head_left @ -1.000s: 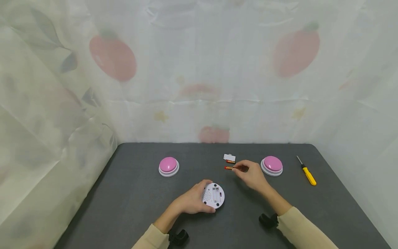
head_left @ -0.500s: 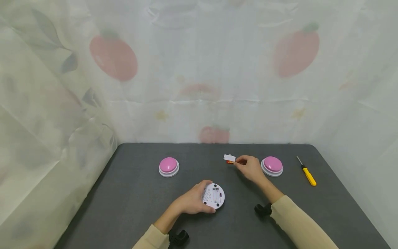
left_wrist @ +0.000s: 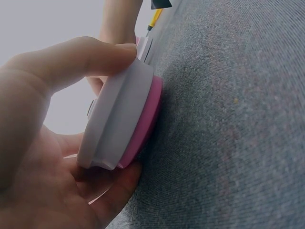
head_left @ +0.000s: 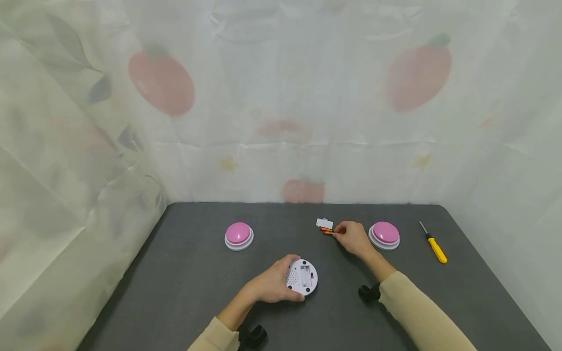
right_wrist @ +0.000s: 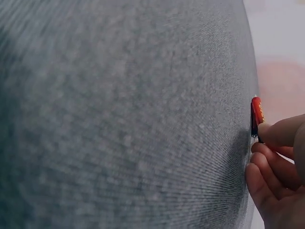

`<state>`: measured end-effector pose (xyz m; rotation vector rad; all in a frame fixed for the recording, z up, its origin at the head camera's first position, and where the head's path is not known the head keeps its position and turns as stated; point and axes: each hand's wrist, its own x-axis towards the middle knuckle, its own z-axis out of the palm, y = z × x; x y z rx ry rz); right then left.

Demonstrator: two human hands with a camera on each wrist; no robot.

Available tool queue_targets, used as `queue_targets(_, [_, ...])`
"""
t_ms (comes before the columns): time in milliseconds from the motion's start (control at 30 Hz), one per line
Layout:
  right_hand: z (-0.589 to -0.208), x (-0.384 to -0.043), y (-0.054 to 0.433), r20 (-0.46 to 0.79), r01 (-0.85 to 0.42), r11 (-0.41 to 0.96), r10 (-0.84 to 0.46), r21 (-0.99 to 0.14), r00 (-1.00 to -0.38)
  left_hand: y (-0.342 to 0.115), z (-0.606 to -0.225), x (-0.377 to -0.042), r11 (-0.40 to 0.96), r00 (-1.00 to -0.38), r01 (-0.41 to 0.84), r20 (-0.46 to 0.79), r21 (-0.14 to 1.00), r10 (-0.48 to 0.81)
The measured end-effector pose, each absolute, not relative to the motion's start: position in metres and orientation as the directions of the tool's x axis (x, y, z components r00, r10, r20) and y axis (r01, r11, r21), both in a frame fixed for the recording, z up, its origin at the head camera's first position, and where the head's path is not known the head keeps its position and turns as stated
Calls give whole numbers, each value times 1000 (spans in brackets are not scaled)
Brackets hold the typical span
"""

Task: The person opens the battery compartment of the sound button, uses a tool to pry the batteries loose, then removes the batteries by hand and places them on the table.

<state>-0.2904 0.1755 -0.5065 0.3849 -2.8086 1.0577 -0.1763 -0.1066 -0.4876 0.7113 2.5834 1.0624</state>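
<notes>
My left hand [head_left: 276,280] grips the rim of an upturned round push button [head_left: 306,278], thumb on one side and fingers on the other. Its white underside faces up with an open battery compartment. In the left wrist view the pink dome [left_wrist: 147,119] faces the grey tabletop. My right hand [head_left: 353,239] pinches a small red and black battery [right_wrist: 258,110] between thumb and fingertips, low at the tabletop. Right beside it lies another battery [head_left: 326,228], and just behind that a small white cover [head_left: 325,223].
Two more pink push buttons stand dome up, a left one [head_left: 238,235] and a right one [head_left: 385,234] close to my right hand. A yellow-handled screwdriver [head_left: 436,248] lies at the far right. Behind the dark table [head_left: 197,287] hangs a pale printed curtain [head_left: 263,97].
My right hand first moved back toward the cover, then slightly forward again, bringing its battery alongside the other one. The left hand and its button have stayed put.
</notes>
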Motion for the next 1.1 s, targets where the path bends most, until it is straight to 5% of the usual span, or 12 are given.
queue_targets(700, [-482,-249,168,271,-350,627,-222,-696,-937,-107,-489,-176,616,-848,372,-16,695,530])
queue_targets(1100, [-484,-202,155,211,-409,429,-438,-805,-874,-108,-490,-172,662,-874,351,-23,662,486])
